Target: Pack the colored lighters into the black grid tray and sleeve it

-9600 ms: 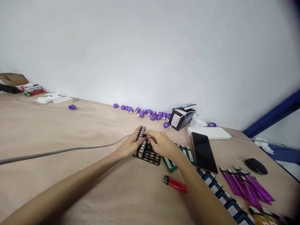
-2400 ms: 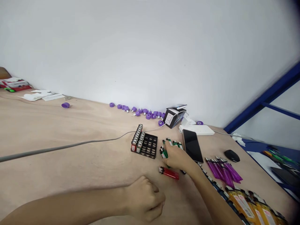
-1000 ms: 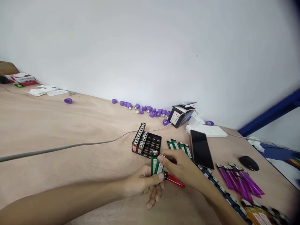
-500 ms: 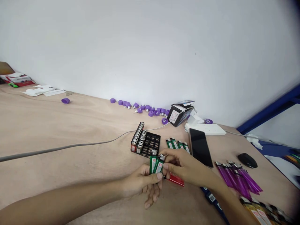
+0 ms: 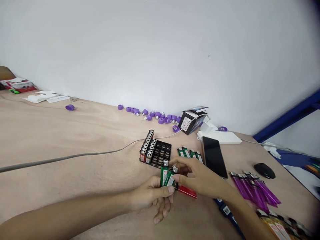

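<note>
Two green lighters (image 5: 167, 174) stand upright side by side, their metal tops uppermost. My left hand (image 5: 156, 196) pinches their lower ends between thumb and fingers. From the right, my right hand (image 5: 187, 173) grips the right-hand green lighter near its top, thumb on the front. A red lighter (image 5: 186, 191) lies on the table just below my right hand. Beyond the hands sits a black gridded tray (image 5: 161, 154). Rows of upright lighters (image 5: 148, 146) fill its left side. More green lighters (image 5: 189, 153) lie behind my right hand, partly hidden by it.
A phone (image 5: 214, 156), a mouse (image 5: 264, 170), purple lighters (image 5: 255, 190) and yellow lighters (image 5: 275, 225) lie to the right. Purple caps (image 5: 161, 116) and a black box (image 5: 192, 121) line the wall. A grey cable (image 5: 82, 156) crosses the table behind the tray.
My right hand's fingers have shifted slightly on the right green lighter, the thumb now higher near its top. The red lighter's dark end shows more. Both green lighters remain held.
</note>
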Demonstrator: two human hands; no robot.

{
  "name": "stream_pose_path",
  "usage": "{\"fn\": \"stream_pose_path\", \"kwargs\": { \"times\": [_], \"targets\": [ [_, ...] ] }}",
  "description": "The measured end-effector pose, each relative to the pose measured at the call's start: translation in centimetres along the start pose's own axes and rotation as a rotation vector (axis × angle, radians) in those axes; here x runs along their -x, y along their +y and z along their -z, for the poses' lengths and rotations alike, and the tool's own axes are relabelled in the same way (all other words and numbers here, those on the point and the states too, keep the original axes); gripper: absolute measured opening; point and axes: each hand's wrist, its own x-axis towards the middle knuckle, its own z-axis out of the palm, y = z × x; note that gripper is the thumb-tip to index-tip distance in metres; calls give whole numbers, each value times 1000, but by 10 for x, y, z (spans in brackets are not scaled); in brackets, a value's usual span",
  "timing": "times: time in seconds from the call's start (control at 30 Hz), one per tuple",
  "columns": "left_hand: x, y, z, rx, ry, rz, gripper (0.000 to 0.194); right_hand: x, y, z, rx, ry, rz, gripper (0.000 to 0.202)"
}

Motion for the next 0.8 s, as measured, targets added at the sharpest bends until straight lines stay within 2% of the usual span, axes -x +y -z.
{"fn": "stream_pose_path", "kwargs": {
  "times": [0.1,0.2,0.33,0.5,0.6,0.8],
  "targets": [
    [0,2,-2,-51,-27,25,51,-5,0,-11,104,160,31,14],
    [1,5,-5,-131,-49,50,52,-9,-2,-21,97,198,63,11],
    [2,8,-8,-189,-36,45,51,-9,-3,-23,45,194,62,12],
    [1,6,-6,-165,-44,56,53,-2,-2,-15,118,141,83,27],
    [1,5,-5,-141,-43,40,54,0,-3,-12,146,111,71,15],
    [2,3,-5,-108,-17,-9,55,-2,-2,-11,89,91,0,11]
  ]
}}
